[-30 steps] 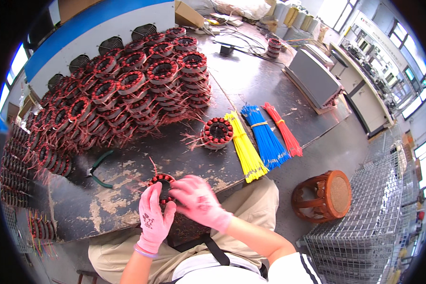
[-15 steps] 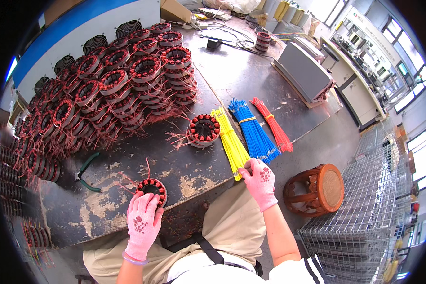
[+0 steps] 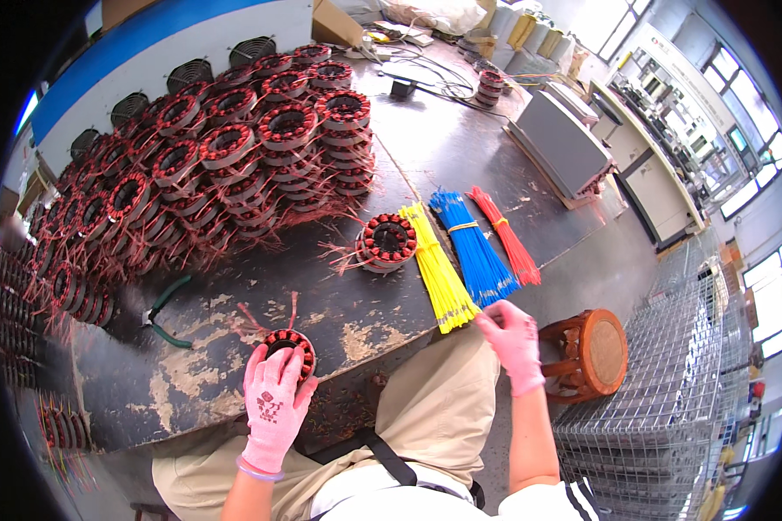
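Note:
In a pink glove, my left hand (image 3: pixel 275 399) grips a wound stator (image 3: pixel 307 354), a dark ring with red coils, at the table's near edge. Loose reddish leads stick up from its far side. My right hand (image 3: pixel 514 343), also gloved in pink, is just off the near ends of the yellow wire bundle (image 3: pixel 439 273), fingertips pinched together. Whatever is between them is too small to make out. Beside the yellow wires lie a blue wire bundle (image 3: pixel 473 247) and a red wire bundle (image 3: pixel 506 236), each banded. A second stator (image 3: pixel 386 242) stands left of the yellow wires.
Green-handled pliers (image 3: pixel 158 314) lie on the worn dark table (image 3: pixel 261 300). Tall piles of stators (image 3: pixel 226 148) fill the back left. A grey box (image 3: pixel 558 143) stands at the far right, with a wooden stool (image 3: pixel 595 354) and wire cages (image 3: pixel 647 434) beyond the table edge.
My right hand has shifted right, away from the yellow bundle's near end. My left hand keeps its hold on the stator. The whole view has shifted slightly.

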Available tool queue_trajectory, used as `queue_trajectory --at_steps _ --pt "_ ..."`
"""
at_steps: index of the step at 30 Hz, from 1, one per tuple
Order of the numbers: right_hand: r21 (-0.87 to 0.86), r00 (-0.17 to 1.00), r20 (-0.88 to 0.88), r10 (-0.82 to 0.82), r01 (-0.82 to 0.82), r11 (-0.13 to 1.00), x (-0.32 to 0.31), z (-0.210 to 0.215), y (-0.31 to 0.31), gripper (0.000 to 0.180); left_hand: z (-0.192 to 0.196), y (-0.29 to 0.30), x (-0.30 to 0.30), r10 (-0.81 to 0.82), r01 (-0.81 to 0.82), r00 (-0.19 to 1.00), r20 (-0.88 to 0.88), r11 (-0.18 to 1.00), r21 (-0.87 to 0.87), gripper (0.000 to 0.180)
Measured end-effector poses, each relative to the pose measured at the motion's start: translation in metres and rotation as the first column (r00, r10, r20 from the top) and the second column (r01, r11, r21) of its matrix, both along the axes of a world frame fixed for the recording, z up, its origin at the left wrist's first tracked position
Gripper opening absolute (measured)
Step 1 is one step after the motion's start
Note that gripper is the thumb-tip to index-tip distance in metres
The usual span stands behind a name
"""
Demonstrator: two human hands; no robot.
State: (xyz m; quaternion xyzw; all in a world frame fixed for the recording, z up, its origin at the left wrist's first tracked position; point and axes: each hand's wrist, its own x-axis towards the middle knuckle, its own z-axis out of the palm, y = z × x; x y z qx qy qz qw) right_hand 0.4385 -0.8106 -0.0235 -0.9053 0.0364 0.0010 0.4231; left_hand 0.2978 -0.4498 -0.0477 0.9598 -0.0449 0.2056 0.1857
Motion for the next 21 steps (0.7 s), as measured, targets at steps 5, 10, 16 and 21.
queue_trajectory --at_steps 5,10,16,21 --pt "0.175 0.918 0.366 -0.152 0.093 0.980 -0.048 0.075 0.016 0.005 0.032 0.033 -0.025 -0.137 0.123 0.984 -0.118 0.986 -0.115 0.052" --pt "0.445 0.910 0.399 0.110 -0.297 0.845 -0.084 0.088 0.116 0.017 0.075 0.017 -0.025 0.084 -0.068 0.949 0.305 0.996 -0.064 0.052" --pt "0.510 0.690 0.262 0.675 -0.693 0.510 -0.074 0.065 0.192 0.016 0.086 0.026 -0.018 -0.117 0.034 0.867 0.485 0.984 0.176 0.035" --pt "-0.322 0.562 0.333 0.757 -0.687 0.651 -0.043 0.005 0.204 0.019 0.052 0.039 0.004 0.070 -0.048 0.994 0.082 0.968 -0.247 0.024"
